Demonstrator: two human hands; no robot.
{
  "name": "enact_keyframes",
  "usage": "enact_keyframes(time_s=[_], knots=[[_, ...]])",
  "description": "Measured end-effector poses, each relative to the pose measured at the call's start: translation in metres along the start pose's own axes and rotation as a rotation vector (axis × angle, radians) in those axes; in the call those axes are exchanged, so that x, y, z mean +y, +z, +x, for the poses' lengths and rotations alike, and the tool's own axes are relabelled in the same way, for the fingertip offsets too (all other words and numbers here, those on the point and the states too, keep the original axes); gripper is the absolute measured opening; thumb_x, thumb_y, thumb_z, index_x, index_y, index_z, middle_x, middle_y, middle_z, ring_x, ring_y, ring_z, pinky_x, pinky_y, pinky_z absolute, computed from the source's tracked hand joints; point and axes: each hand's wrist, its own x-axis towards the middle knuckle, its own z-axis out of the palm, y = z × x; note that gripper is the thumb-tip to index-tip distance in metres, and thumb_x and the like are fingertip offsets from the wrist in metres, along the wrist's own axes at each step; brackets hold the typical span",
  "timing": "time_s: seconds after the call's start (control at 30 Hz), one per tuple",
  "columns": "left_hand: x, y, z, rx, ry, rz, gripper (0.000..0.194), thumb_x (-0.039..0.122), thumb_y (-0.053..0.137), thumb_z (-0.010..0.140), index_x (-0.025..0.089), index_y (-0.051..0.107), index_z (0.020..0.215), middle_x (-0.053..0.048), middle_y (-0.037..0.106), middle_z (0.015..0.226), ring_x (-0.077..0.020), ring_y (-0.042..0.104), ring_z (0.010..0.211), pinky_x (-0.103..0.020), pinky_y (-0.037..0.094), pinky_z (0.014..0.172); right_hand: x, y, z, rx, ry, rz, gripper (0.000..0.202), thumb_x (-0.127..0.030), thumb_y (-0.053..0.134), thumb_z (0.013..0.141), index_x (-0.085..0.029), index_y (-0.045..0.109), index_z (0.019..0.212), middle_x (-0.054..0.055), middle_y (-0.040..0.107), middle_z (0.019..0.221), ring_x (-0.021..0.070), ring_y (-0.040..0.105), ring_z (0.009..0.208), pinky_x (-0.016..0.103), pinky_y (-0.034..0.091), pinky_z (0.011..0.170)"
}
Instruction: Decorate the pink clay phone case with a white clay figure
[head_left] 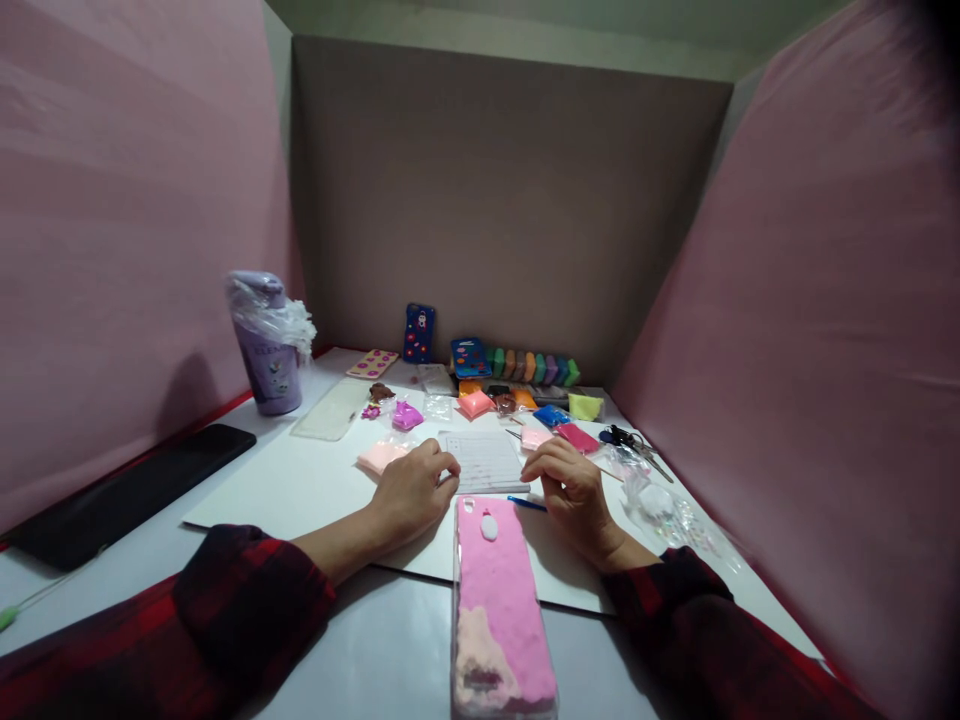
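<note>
A phone case (499,600) covered in pink clay, with a peach patch at its near end and a small white oval near its far end, lies in front of me. My left hand (417,490) is beyond its left side, fingers curled and thumb near the index finger; whether anything small is between them I cannot make out. Right of the case, my right hand (574,495) hovers with bent fingers, close to a blue tool (527,503). A lined notepad (484,462) lies between the hands. Left of it is a peach clay packet (381,456).
A purple bottle (270,350) stands at the left, behind a black pouch (135,490). Clay packets, decorated cases (418,333) and a row of colored clay blocks (532,367) line the back. Keys, scissors (651,457) and plastic bags (675,515) lie at the right.
</note>
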Motion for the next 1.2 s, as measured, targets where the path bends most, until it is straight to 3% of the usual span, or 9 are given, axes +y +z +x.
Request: enact_keyframes(time_s=[0.2,0.3,0.47,0.63,0.83,0.97,1.2], knots=[[-0.0011,-0.0006,0.0008,0.014,-0.012,-0.064,0.013,0.017,0.052,0.08,0.019,0.065,0.079,-0.001,0.051,0.078,-0.0158,0.052,0.067,-0.029,0.036,0.062,-0.0019,-0.0023,0.0019,-0.011,-0.008,0.019,0.032,0.001,0.043,0.079,-0.019,0.064,0.065,0.004,0.063,0.065,0.0187,0.054,0.067,0.033,0.045,0.062],[-0.0039,0.0003,0.0017,0.043,-0.014,-0.121,0.015,0.021,0.049,0.084,0.019,0.064,0.088,-0.001,0.052,0.081,-0.0159,0.052,0.066,-0.031,0.039,0.064,-0.0008,-0.0024,0.0019,-0.015,-0.018,0.033,0.031,0.001,0.043,0.079,-0.019,0.063,0.066,0.005,0.063,0.065,0.0184,0.053,0.066,0.033,0.045,0.061],[-0.0079,0.0027,0.0028,0.115,0.004,-0.247,0.024,0.013,0.035,0.088,0.017,0.054,0.102,-0.005,0.054,0.094,-0.0181,0.055,0.087,-0.031,0.043,0.076,0.0007,-0.0025,0.0018,-0.032,-0.024,0.054,0.029,0.001,0.043,0.08,-0.018,0.062,0.068,0.005,0.062,0.065,0.0182,0.051,0.065,0.033,0.043,0.061],[-0.0061,0.0026,0.0026,0.19,-0.02,-0.351,0.018,0.018,0.036,0.092,0.017,0.046,0.106,-0.003,0.057,0.083,-0.016,0.055,0.073,-0.028,0.044,0.066,-0.001,-0.0037,0.0036,-0.036,-0.014,0.049,0.03,0.002,0.042,0.079,-0.019,0.061,0.069,0.005,0.062,0.065,0.0177,0.051,0.064,0.033,0.044,0.061],[-0.0068,-0.0033,0.0001,0.187,0.049,-0.43,0.009,0.023,0.053,0.087,0.018,0.058,0.082,0.0,0.06,0.069,-0.0134,0.055,0.061,-0.025,0.043,0.058,0.0015,-0.0032,0.0023,-0.032,-0.004,0.036,0.029,0.0,0.043,0.079,-0.02,0.061,0.068,0.004,0.063,0.064,0.0177,0.052,0.063,0.035,0.045,0.064],[-0.0074,-0.0051,0.001,0.202,0.108,-0.452,0.012,0.023,0.054,0.087,0.016,0.064,0.091,-0.004,0.064,0.078,-0.0156,0.059,0.071,-0.027,0.046,0.065,0.0012,-0.003,0.0024,-0.026,0.019,0.027,0.029,-0.001,0.043,0.079,-0.02,0.062,0.068,0.004,0.062,0.064,0.0179,0.053,0.063,0.035,0.046,0.063],[-0.0085,-0.0046,0.003,0.196,0.175,-0.506,0.029,0.012,0.043,0.089,0.021,0.066,0.105,-0.004,0.052,0.083,-0.0158,0.053,0.077,-0.029,0.046,0.067,-0.0013,-0.0029,0.004,-0.033,0.033,0.037,0.028,-0.002,0.043,0.079,-0.021,0.061,0.068,0.004,0.062,0.065,0.0181,0.052,0.063,0.034,0.046,0.06]])
